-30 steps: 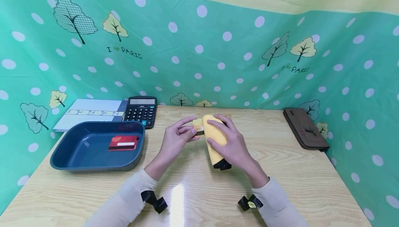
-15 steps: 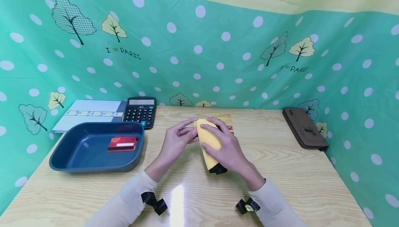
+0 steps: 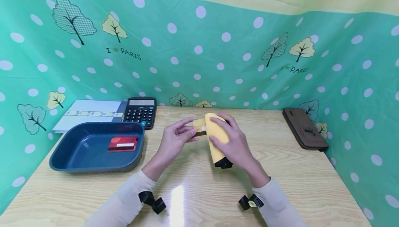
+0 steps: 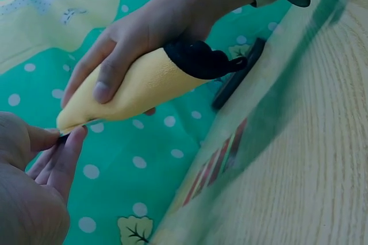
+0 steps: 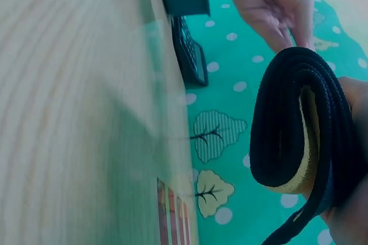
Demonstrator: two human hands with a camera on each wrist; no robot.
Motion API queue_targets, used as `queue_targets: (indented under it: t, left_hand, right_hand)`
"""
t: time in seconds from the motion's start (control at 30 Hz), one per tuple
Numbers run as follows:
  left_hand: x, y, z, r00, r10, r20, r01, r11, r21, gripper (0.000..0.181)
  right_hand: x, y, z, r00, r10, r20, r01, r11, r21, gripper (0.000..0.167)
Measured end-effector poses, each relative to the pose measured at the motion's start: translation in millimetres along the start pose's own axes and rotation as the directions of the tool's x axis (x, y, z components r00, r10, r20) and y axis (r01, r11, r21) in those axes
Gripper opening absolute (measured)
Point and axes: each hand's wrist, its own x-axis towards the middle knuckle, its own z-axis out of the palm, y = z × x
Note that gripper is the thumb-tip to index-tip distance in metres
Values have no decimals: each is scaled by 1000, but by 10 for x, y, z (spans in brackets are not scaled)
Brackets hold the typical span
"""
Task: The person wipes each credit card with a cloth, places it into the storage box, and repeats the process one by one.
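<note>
The person's left hand (image 3: 174,137) pinches a black-striped yellow plastic card (image 3: 199,126) right beside the rolled, black-edged yellow cloth (image 3: 218,133) their right hand (image 3: 235,143) grips. Both hang above the pale wooden table (image 3: 265,137), towards its far edge.

Desk-style workspace, wood-grain table (image 3: 311,175), black calculator (image 3: 141,112), book or folder (image 3: 90,106), polka-dot cloth (image 3: 187,60) hung as walls

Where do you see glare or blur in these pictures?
Head view: bright glare on the table, small highlight inside the blue tray; left wrist view: dimmer, dark greenish band across the table; right wrist view: dim, table grain soft, yellow-and-black roll sharper.
</note>
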Motion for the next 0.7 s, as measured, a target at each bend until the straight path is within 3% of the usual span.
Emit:
queue_targets:
  t: [0.27, 0.5, 0.7]
  left_hand:
    - [17, 36, -40, 1000, -3, 4, 3, 1000, 10, 45]
    - [44, 46, -65, 999, -39, -37, 39, 999, 1, 47]
    - [34, 87, -64, 999, -32, -40, 33, 999, 20, 45]
  right_hand:
    - [27, 78, -94, 999, 43, -12, -43, 999, 15, 59]
    - [40, 172, -155, 998, 64, -29, -63, 997, 38, 58]
    - [65, 239, -208, 994, 101, -48, -100, 995, 30, 57]
